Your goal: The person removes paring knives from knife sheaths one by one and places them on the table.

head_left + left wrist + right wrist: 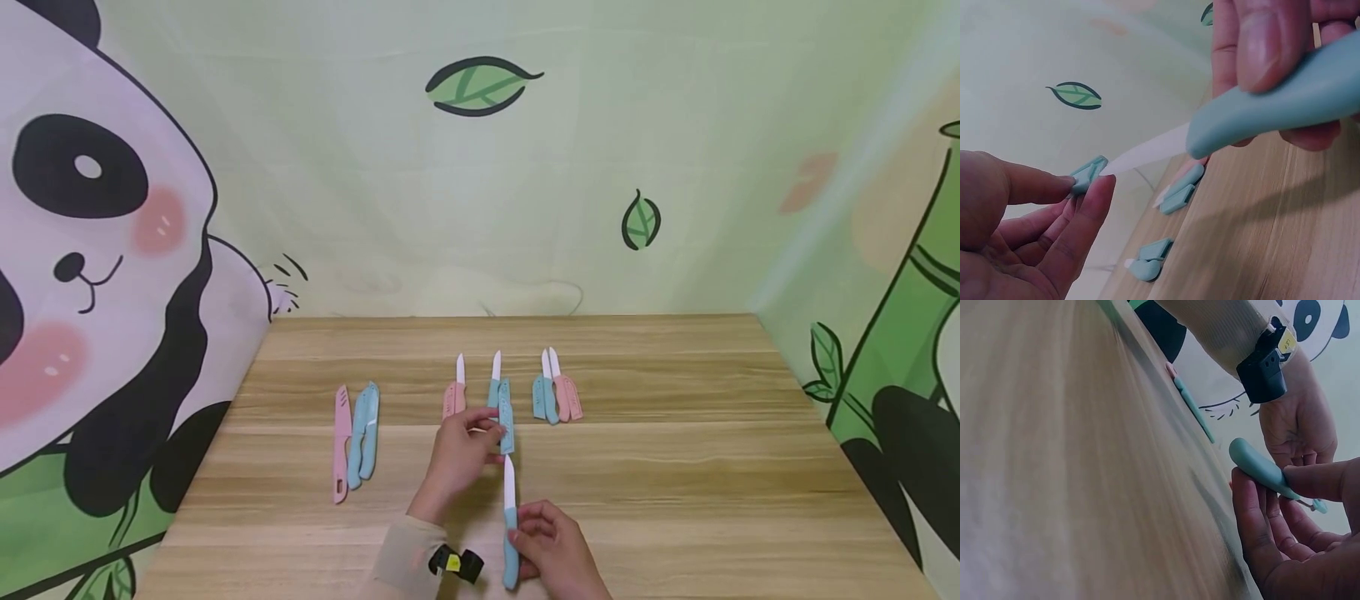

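Observation:
Between thumb and fingers my left hand [465, 450] pinches a blue knife sheath [506, 417], its open end toward me. My right hand [555, 546] grips the blue handle of a white-bladed knife [511, 542], blade pointing away from me. In the left wrist view the tip of the blade [1150, 150] is at the mouth of the sheath [1090, 175]; whether it has entered is hard to tell. Just beyond the left hand lie a pink knife [461, 371] beside a pink sheath [449, 400], and another blue-handled knife [496, 367], partly hidden.
Right of these, a blue knife [550, 404] and a pink knife [559, 392] lie with a blue sheath [538, 397] and a pink sheath [573, 398]. On the left are a sheathed pink knife [342, 442] and two sheathed blue knives [368, 450]. The wooden table [675, 483] meets a printed backdrop.

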The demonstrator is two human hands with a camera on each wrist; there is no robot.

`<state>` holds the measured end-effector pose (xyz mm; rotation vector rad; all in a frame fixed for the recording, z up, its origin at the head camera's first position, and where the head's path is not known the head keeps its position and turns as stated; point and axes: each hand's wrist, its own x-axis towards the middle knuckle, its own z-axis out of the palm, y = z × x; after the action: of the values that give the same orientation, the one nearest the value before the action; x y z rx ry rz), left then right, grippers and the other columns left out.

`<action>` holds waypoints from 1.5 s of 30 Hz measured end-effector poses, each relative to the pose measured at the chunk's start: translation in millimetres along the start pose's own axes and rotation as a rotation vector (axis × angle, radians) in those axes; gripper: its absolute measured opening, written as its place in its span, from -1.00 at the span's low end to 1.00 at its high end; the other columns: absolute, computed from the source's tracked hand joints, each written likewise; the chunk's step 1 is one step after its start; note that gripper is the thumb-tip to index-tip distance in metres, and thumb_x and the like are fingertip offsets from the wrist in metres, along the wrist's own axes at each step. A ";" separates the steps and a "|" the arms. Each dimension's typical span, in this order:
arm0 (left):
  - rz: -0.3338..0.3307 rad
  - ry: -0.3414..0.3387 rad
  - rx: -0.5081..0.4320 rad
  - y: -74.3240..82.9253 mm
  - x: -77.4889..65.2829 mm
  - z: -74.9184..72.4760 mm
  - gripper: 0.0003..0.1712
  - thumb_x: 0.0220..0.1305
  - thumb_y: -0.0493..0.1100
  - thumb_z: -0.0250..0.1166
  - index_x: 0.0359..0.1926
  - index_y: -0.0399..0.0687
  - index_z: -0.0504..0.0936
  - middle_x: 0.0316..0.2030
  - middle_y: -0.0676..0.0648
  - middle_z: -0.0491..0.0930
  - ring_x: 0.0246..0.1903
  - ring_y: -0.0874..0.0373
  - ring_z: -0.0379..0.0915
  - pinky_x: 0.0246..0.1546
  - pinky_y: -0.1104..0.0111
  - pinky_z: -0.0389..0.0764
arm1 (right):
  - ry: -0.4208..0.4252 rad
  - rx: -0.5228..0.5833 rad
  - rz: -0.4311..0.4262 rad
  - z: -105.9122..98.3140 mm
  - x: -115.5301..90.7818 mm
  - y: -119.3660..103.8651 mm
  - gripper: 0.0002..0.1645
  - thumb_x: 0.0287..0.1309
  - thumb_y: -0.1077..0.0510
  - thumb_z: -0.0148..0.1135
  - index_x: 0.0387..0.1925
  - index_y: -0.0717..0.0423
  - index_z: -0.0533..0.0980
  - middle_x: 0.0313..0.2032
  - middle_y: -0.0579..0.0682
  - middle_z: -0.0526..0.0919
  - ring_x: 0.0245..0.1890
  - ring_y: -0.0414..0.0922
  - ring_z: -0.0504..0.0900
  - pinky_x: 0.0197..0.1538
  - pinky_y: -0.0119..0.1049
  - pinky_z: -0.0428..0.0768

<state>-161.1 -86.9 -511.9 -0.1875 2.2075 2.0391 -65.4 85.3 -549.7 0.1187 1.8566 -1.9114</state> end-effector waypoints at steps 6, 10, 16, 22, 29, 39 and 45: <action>-0.007 -0.009 0.000 1.6 -1.2 0.6 -0.68 0.41 -0.34 0.29 0.14 -0.34 0.63 -0.17 -0.21 0.61 -0.42 0.18 0.62 -0.22 0.07 0.82 | -0.001 -0.003 0.000 -0.3 -0.5 1.8 -0.62 0.30 0.29 0.33 0.08 0.37 0.47 -0.28 -0.01 0.61 -0.37 -0.16 0.64 -0.33 -0.21 0.77; -0.004 -0.013 -0.005 1.8 -1.6 1.4 -0.68 0.41 -0.35 0.28 0.15 -0.35 0.63 -0.18 -0.20 0.61 -0.43 0.18 0.62 -0.24 0.08 0.82 | -0.014 0.013 -0.003 -0.5 0.3 4.4 -0.62 0.30 0.31 0.31 0.08 0.38 0.46 -0.29 0.00 0.60 -0.38 -0.15 0.64 -0.33 -0.20 0.78; -0.008 -0.016 -0.008 3.1 -3.6 2.0 -0.66 0.41 -0.34 0.29 0.16 -0.34 0.62 -0.17 -0.20 0.60 -0.43 0.18 0.61 -0.25 0.10 0.82 | -0.031 0.028 0.004 -0.3 0.4 5.0 -0.64 0.30 0.32 0.31 0.07 0.38 0.45 -0.30 -0.01 0.59 -0.39 -0.15 0.63 -0.34 -0.20 0.77; 0.002 -0.020 -0.013 4.1 -4.2 1.8 -0.64 0.41 -0.33 0.30 0.18 -0.35 0.61 -0.16 -0.22 0.61 -0.43 0.18 0.61 -0.27 0.08 0.82 | -0.040 0.029 -0.002 -0.6 -0.7 3.4 -0.60 0.30 0.31 0.32 0.09 0.38 0.44 -0.30 -0.02 0.60 -0.39 -0.15 0.66 -0.34 -0.20 0.78; -0.008 -0.017 0.000 -0.3 -3.1 0.5 -0.68 0.40 -0.35 0.29 0.14 -0.35 0.63 -0.17 -0.21 0.60 -0.43 0.17 0.63 -0.25 0.09 0.83 | -0.059 0.025 -0.021 -0.8 -3.5 2.0 -0.55 0.29 0.27 0.34 0.12 0.38 0.43 -0.28 -0.02 0.61 -0.38 -0.16 0.65 -0.33 -0.22 0.77; 0.007 -0.010 -0.009 -2.9 -3.6 -1.9 -0.69 0.40 -0.36 0.29 0.12 -0.36 0.64 -0.19 -0.21 0.62 -0.44 0.19 0.61 -0.21 0.06 0.82 | -0.080 0.036 -0.038 0.0 -4.9 4.5 -0.55 0.27 0.30 0.34 0.10 0.41 0.42 -0.30 -0.05 0.62 -0.39 -0.18 0.66 -0.35 -0.23 0.78; 0.023 -0.003 0.004 -4.3 -6.0 -3.7 -0.71 0.40 -0.35 0.29 0.10 -0.34 0.65 -0.20 -0.21 0.63 -0.41 0.17 0.62 -0.19 0.05 0.82 | -0.090 0.041 -0.049 0.5 -5.0 5.4 -0.55 0.26 0.31 0.34 0.10 0.42 0.41 -0.30 -0.05 0.62 -0.39 -0.18 0.66 -0.36 -0.23 0.78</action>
<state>-154.5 -91.0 -514.8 -0.1591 2.2219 2.0457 -58.8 86.2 -552.8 0.0002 1.7777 -1.9556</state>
